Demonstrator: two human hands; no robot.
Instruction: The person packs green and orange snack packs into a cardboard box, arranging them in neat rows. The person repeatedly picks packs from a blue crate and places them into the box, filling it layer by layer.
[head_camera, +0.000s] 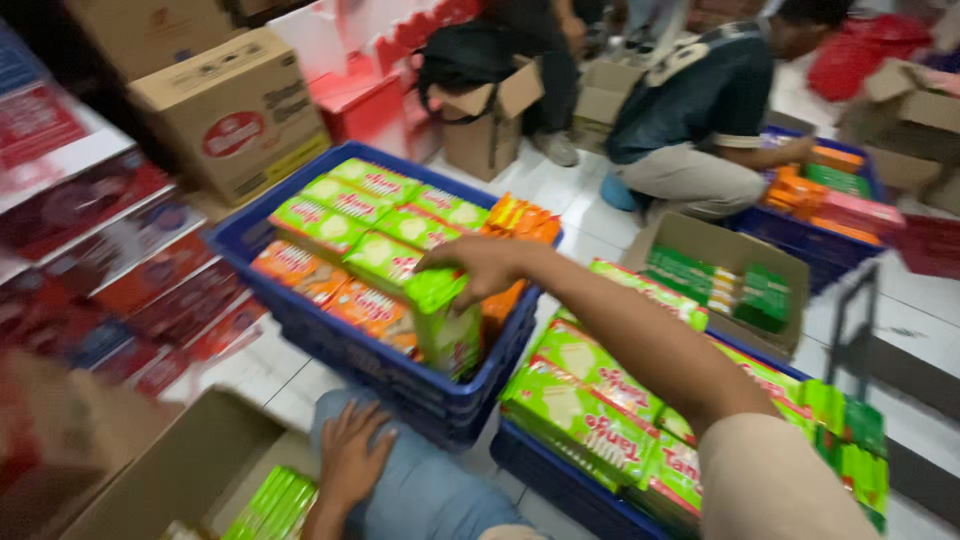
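Observation:
My right hand (478, 268) reaches over a blue crate (330, 345) and grips the top of an upright green snack pack (446, 322) inside it. That crate holds several flat green and orange packs (345, 225). My left hand (352, 456) rests flat on my knee in blue jeans, fingers spread, holding nothing. A second blue crate (560, 480) with green wafer packs (580, 405) sits just under my right arm.
An open cardboard box (175, 470) with green packs lies at my lower left. Red shelves with packs stand on the left. A brown carton (235, 115) sits behind the crate. A crouching person (700, 120) works at another blue crate; an open box (740, 285) of green packs lies between us.

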